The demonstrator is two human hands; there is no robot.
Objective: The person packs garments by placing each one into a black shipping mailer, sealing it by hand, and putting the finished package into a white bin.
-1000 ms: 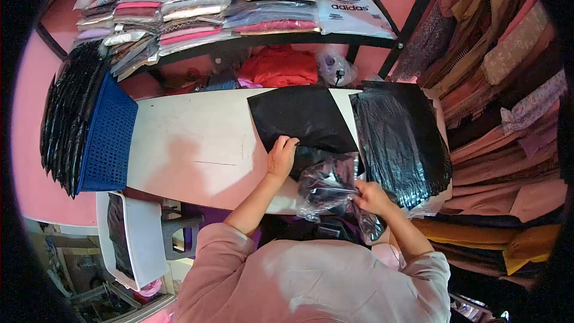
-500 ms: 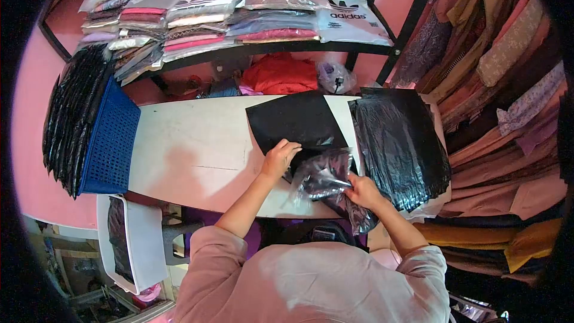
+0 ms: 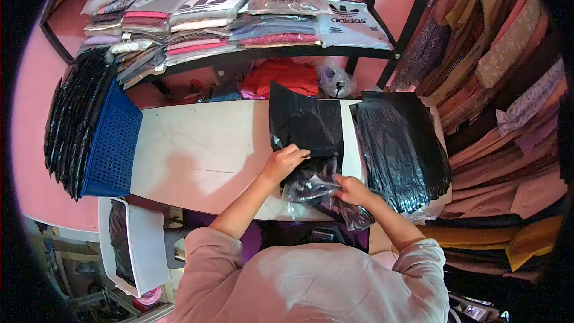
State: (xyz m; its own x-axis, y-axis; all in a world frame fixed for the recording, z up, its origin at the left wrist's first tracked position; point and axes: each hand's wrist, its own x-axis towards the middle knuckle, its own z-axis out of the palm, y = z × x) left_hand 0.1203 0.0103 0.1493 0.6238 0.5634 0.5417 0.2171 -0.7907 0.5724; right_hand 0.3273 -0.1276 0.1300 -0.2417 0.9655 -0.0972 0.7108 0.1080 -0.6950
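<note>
Turned straighter on the white table (image 3: 173, 137) and nearer the stack of glossy black bags (image 3: 400, 149), a flat black plastic bag (image 3: 308, 125) now lifts at one far corner. The left hand (image 3: 287, 162) pinches its near end; the right hand (image 3: 353, 191) grips crumpled clear plastic (image 3: 311, 188).

The black plastic bag (image 3: 307, 124) beyond the left hand (image 3: 287, 164) has turned, its far-left corner now reaching farther away and its right edge straighter. The right hand (image 3: 354, 191) is closer to the left hand, the clear plastic (image 3: 310, 188) shifted leftward with it.
</note>
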